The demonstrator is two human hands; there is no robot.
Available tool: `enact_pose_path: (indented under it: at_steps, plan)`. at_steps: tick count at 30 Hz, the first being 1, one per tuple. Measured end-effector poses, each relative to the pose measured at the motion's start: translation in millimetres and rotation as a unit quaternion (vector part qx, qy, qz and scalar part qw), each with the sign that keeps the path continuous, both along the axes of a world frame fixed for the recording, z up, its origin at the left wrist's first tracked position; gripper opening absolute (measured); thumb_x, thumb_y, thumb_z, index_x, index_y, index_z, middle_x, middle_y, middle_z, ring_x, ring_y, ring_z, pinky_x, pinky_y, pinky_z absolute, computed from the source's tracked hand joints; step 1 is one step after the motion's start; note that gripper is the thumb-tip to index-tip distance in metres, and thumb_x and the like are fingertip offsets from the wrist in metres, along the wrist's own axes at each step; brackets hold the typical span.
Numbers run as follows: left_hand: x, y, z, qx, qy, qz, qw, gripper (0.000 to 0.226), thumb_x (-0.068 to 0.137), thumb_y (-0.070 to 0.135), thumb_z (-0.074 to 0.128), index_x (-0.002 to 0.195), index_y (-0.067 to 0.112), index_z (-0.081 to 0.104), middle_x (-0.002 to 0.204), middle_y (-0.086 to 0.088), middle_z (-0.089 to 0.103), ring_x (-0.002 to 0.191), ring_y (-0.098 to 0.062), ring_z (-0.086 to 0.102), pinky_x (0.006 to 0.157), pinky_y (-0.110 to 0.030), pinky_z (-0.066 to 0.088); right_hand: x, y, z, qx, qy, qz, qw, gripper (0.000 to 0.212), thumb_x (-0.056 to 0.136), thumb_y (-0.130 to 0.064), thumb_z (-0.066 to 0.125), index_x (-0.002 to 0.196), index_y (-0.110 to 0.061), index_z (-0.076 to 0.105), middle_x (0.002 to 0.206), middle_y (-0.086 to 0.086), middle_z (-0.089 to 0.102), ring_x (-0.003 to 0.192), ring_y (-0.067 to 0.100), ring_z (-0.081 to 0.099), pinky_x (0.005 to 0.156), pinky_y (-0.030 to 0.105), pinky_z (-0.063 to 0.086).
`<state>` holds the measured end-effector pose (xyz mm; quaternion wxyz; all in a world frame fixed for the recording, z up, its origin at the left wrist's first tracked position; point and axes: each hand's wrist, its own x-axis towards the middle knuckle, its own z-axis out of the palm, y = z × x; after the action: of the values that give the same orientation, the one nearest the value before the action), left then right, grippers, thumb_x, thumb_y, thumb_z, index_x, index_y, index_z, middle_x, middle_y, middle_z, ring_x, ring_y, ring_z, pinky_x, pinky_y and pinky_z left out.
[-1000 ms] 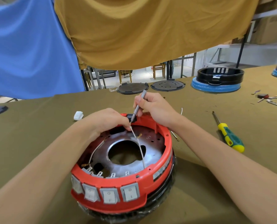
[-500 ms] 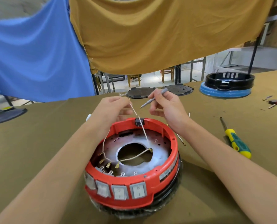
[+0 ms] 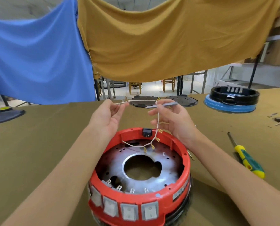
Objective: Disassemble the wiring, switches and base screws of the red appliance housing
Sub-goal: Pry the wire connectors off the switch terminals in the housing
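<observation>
While pinched by left hand [image 3: 107, 115] and right hand [image 3: 171, 118], white wiring [image 3: 157, 121] with brass terminals.

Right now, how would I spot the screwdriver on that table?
Start at the red housing in the middle of the table. Look to its right, past the right forearm: the screwdriver lies flat on the cloth. Its yellow and green handle sets it apart from the grey tool.

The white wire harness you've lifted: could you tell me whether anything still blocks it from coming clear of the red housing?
Nothing visible does: the wire harness hangs free between both hands above the red housing.
</observation>
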<state>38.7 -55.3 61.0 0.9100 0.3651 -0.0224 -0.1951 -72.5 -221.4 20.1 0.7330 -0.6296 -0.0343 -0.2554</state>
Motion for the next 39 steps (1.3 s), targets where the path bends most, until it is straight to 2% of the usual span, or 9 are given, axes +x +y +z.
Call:
enact_pose_path:
  at_steps: [4, 7, 12, 14, 17, 20, 22, 30, 39]
  plan:
    - [17.8, 6.1, -5.3, 0.081, -0.075, -0.079, 0.991, 0.01, 0.088, -0.009, 0.056, 0.094, -0.002, 0.058, 0.101, -0.021, 0.062, 0.087, -0.033, 0.074, 0.062, -0.021, 0.058, 2.4, 1.3, -0.7, 0.011, -0.01, -0.06, 0.998, 0.016, 0.091, -0.007, 0.068, 0.103, -0.014, 0.062, 0.089, 0.011, 0.077, 0.065, 0.019, 0.071, 0.059, 0.029, 0.058]
    - [38.0, 20.4, -9.0, 0.191, -0.202, -0.134, 0.951, 0.02, 0.078, 0.017, 0.074, 0.085, 0.001, 0.065, 0.085, -0.012, 0.07, 0.085, -0.026, 0.075, 0.065, -0.023, 0.058, 3.2, -1.1, 0.7, 0.073, -0.013, -0.071, 0.995, 0.013, 0.092, -0.006, 0.065, 0.103, -0.012, 0.062, 0.085, 0.008, 0.076, 0.064, 0.016, 0.07, 0.06, 0.025, 0.058]
    - [49.8, 31.1, -19.9, 0.294, -0.339, -0.048, 0.893, 0.04, 0.067, 0.052, 0.079, 0.097, 0.029, 0.065, 0.1, 0.004, 0.07, 0.093, -0.012, 0.07, 0.072, -0.03, 0.054, 5.0, -2.9, 0.7, 0.119, -0.016, -0.071, 0.99, 0.012, 0.093, -0.005, 0.064, 0.104, -0.009, 0.062, 0.085, 0.01, 0.075, 0.065, 0.015, 0.07, 0.061, 0.024, 0.059]
    - [43.7, 34.1, -25.2, 0.341, -0.408, -0.089, 0.842, 0.043, 0.067, 0.062, 0.074, 0.104, 0.043, 0.065, 0.109, 0.011, 0.069, 0.103, -0.007, 0.068, 0.083, -0.033, 0.052, 4.7, -3.6, 1.9, 0.145, -0.025, -0.081, 0.986, 0.011, 0.093, -0.006, 0.064, 0.104, -0.008, 0.062, 0.084, 0.009, 0.075, 0.066, 0.015, 0.07, 0.062, 0.025, 0.06]
    - [28.9, 38.2, -26.6, 0.428, -0.535, -0.213, 0.697, 0.053, 0.071, 0.066, 0.071, 0.12, 0.052, 0.059, 0.119, 0.024, 0.064, 0.116, 0.005, 0.058, 0.097, -0.031, 0.046, 2.8, -8.5, 4.9, 0.202, -0.048, -0.089, 0.974, 0.009, 0.093, -0.006, 0.063, 0.101, -0.008, 0.062, 0.081, 0.007, 0.075, 0.065, 0.013, 0.069, 0.061, 0.024, 0.059]
    - [19.9, 31.6, -28.0, 0.455, -0.617, -0.213, 0.605, 0.029, 0.085, 0.043, 0.074, 0.114, 0.042, 0.069, 0.119, 0.02, 0.064, 0.116, 0.001, 0.058, 0.102, -0.031, 0.044, 1.6, -12.9, 5.3, 0.225, -0.049, -0.097, 0.968, 0.009, 0.092, -0.006, 0.064, 0.1, -0.007, 0.063, 0.082, 0.008, 0.074, 0.067, 0.012, 0.069, 0.061, 0.022, 0.058]
    - [15.6, 29.7, -28.0, 0.442, -0.619, -0.168, 0.627, 0.012, 0.091, 0.03, 0.068, 0.099, 0.033, 0.077, 0.108, 0.015, 0.068, 0.106, -0.001, 0.063, 0.1, -0.029, 0.047, 2.1, -12.1, 3.8, 0.223, -0.038, -0.097, 0.969, 0.008, 0.091, -0.006, 0.065, 0.1, -0.006, 0.063, 0.083, 0.009, 0.073, 0.068, 0.013, 0.069, 0.062, 0.022, 0.058]
    - [19.7, 29.1, -28.6, 0.298, -0.549, -0.105, 0.773, 0.035, 0.097, 0.037, 0.045, 0.087, 0.021, 0.073, 0.064, 0.002, 0.06, 0.063, -0.011, 0.057, 0.07, -0.022, 0.052, 3.2, -13.8, 1.4, 0.206, 0.021, -0.157, 0.966, 0.028, 0.093, -0.025, 0.069, 0.109, -0.005, 0.058, 0.074, 0.007, 0.07, 0.063, 0.015, 0.066, 0.059, 0.026, 0.059]
    - [30.6, 32.3, -31.4, 0.172, -0.401, -0.139, 0.889, 0.035, 0.095, 0.035, 0.046, 0.082, 0.021, 0.075, 0.052, 0.003, 0.041, 0.051, -0.011, 0.041, 0.058, -0.023, 0.047, 4.4, -8.8, -3.5, 0.015, -0.027, -0.193, 0.981, 0.029, 0.088, -0.015, 0.075, 0.113, -0.009, 0.062, 0.095, 0.003, 0.072, 0.087, 0.012, 0.068, 0.076, 0.034, 0.062]
